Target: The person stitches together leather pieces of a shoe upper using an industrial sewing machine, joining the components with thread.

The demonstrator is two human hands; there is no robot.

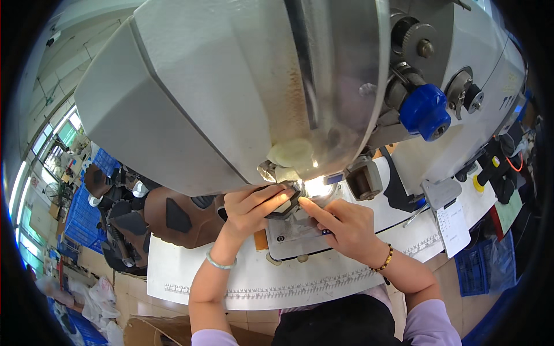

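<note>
Under the head of a large grey sewing machine, a small dark-edged piece with a pale middle lies in the lit sewing area. My left hand grips this piece from the left, its fingers close together along the upper side. My right hand stretches its index finger to the piece's right edge. The other right fingers are curled in, and a bit of something dark and bluish shows beneath them; its kind is hidden. The machine's needle cannot be made out in the glare.
Brown panels with dark patches are piled on the left of the white table, which has a ruler strip along its front edge. A blue knob juts from the machine. A written sheet hangs at right, near a blue crate.
</note>
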